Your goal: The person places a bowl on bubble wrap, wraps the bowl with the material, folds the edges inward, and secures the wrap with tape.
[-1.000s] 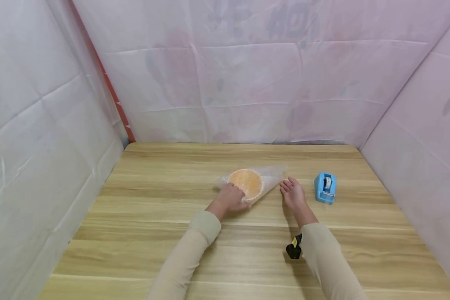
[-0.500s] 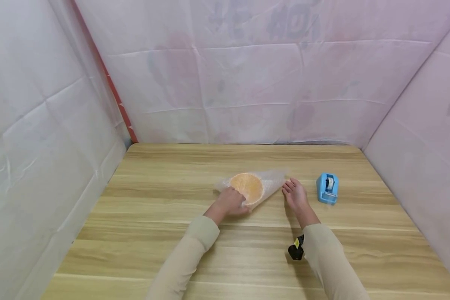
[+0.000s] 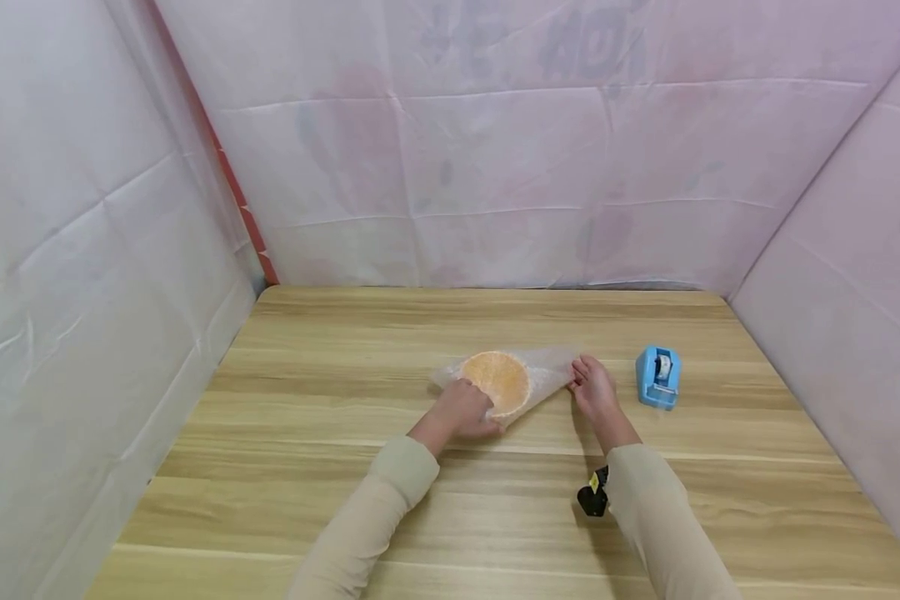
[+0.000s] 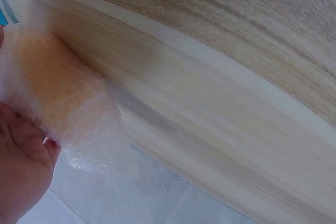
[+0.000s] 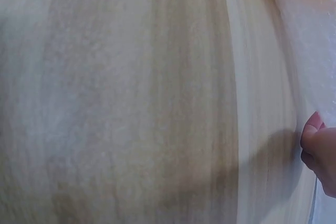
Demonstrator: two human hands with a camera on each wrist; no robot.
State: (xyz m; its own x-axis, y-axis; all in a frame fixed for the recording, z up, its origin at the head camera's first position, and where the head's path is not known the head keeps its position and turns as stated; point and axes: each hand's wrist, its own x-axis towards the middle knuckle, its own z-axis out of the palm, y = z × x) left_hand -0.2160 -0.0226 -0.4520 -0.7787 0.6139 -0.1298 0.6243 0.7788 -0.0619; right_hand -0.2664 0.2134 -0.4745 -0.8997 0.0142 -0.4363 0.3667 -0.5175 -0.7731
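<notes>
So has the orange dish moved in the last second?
Yes, slightly: in the head view, the orange dish now sits lower, farther from the table's far edge.

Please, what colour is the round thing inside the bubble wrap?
The round thing looks light orange; the head view shows it best.

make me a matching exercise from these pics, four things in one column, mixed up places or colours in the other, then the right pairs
Things
1 tape dispenser
2 bubble wrap
3 round thing
4 right hand

Descriptions
A at the wrap's pointed right end
B orange, seen through the wrap
C blue, farthest right of the four
D see-through, over the round thing

Pairs: 1-C, 2-D, 3-B, 4-A
</notes>
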